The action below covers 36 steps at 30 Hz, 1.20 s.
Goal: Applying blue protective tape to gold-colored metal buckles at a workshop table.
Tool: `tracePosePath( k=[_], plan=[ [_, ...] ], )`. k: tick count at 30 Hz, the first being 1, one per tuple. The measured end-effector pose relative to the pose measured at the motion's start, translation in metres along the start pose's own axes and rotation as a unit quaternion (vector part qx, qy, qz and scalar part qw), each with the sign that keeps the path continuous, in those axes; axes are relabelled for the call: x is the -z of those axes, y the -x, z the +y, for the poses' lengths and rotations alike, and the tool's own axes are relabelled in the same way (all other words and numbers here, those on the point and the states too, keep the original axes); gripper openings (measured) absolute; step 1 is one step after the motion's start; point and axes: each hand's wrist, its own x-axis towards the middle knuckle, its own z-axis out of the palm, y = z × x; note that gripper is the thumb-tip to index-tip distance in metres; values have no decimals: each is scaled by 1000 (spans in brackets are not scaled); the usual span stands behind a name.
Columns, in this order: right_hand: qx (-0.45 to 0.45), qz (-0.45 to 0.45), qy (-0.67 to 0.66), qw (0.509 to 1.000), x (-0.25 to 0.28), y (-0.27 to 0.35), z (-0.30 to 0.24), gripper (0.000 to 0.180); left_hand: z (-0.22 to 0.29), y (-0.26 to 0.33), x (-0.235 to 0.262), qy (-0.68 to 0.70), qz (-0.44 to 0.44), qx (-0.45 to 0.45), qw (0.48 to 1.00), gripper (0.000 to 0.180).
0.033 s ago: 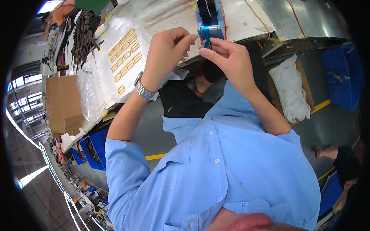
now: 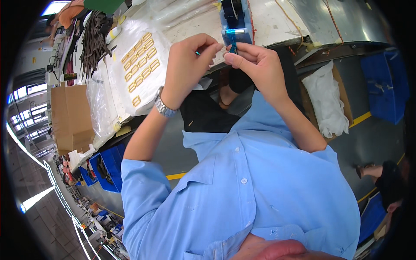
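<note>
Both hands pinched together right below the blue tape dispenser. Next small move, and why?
Probably draw the pinch down and away from the blue tape dispenser to pull out a short length. The left hand and right hand meet fingertip to fingertip at its front edge, on a small blue piece too small to identify, with the gold buckles lying untouched on the left.

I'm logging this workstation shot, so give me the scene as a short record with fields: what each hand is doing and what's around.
left hand: raised at the bench edge, fingers pinched beside the right hand
right hand: pinching something small and blue under the blue tape dispenser
wrist: silver metal watch on the left
bench: gold rectangular metal buckles in rows on a white sheet
floor: cardboard box of white plastic bags
</note>
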Motion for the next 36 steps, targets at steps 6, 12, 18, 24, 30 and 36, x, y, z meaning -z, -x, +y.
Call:
tracePosePath(
  k=[6,12,18,24,30,36],
  plan=[
    [-56,-25,-115,991,-3,1,-1,36,-9,48,-62,27,189,-198,961,18],
    [-59,11,-113,992,-6,1,-3,37,-31,31,-86,-26,293,-279,914,18],
    [-56,23,-92,994,-6,15,-20,35,-24,38,-80,-46,297,-330,895,16],
    [-105,26,-127,986,-4,14,1,32,-29,39,-88,-30,267,-264,927,9],
    [-140,-15,-191,971,6,6,4,35,-17,27,-75,87,209,-139,964,10],
    [-52,-31,-59,996,9,-1,12,32,-8,14,-62,195,128,-51,971,17]
  ],
)
